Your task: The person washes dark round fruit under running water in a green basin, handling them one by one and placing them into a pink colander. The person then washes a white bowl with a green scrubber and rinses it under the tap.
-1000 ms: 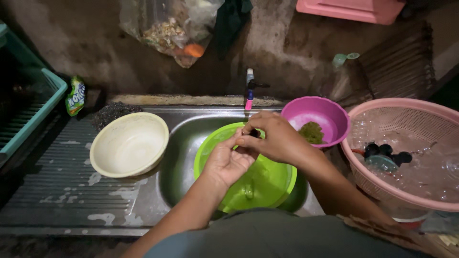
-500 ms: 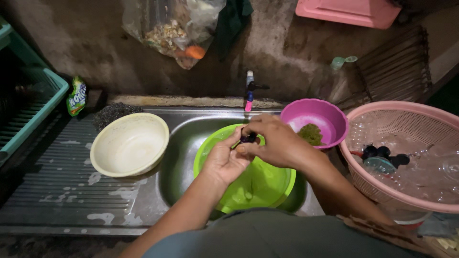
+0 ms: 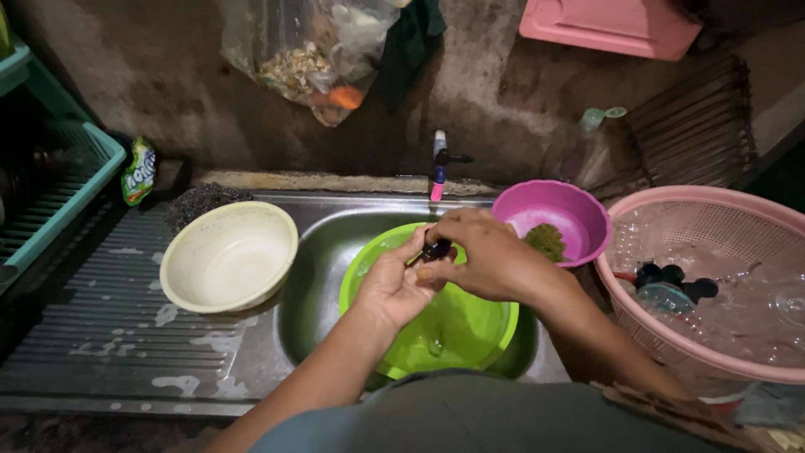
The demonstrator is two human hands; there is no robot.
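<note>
both hands meet over the green basin [image 3: 453,335] sitting in the steel sink [image 3: 323,252]. left hand [image 3: 398,285] is palm up, fingers curled, cradling a small dark object [image 3: 437,249]; right hand [image 3: 486,256] comes over the top, thumb and fingertips pinched on the same object. can't tell what the object is, too small and dark, mostly covered by fingers. it sits between the two hands, above the basin's far rim, just below the tap [image 3: 439,164] on the back wall. green basin has a bit of water in the bottom. right of it, touching the sink edge, a purple bowl [image 3: 553,214] with a green scrub pad [image 3: 547,241] inside. further right, a pink mesh basket [image 3: 713,218] holding clear glassware and a dark-knobbed lid. left of the sink, a cream bowl [image 3: 226,256] rests on the ribbed drainboard [image 3: 109,327], well apart from the hands. teal dish rack [image 3: 63,189] at far left, small green sachet [image 3: 138,172] beside it. plastic bag [image 3: 310,59] of scraps hangs on the wall above.
</note>
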